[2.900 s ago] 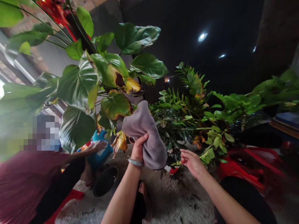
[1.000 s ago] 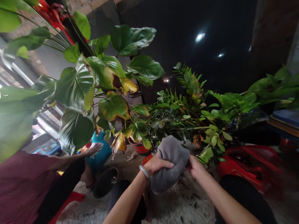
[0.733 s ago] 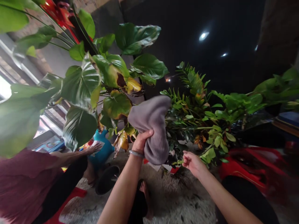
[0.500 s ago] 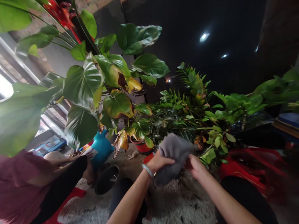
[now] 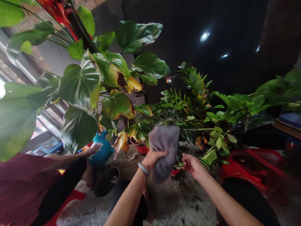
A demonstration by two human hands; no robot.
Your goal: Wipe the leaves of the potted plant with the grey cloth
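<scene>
My left hand point(image 5: 152, 158), with a bracelet on the wrist, is closed around a grey cloth point(image 5: 164, 149) that it holds up against the low stems of a bushy green plant point(image 5: 188, 110). My right hand point(image 5: 193, 164) is just right of the cloth, its fingers curled around a thin stem of that plant. A big-leaved plant point(image 5: 80, 84) with yellowing, brown-edged leaves stands to the left of the cloth.
Another person in a maroon top point(image 5: 21, 185) sits at the left, one hand point(image 5: 91, 150) on a teal watering can point(image 5: 101, 151). A dark round pot point(image 5: 107, 182) lies on the rough floor. Something red point(image 5: 244, 169) sits at the right.
Over the last second the cloth went up and down along the plant. Since half a second ago my left hand lifted it slightly and my right hand let go of it.
</scene>
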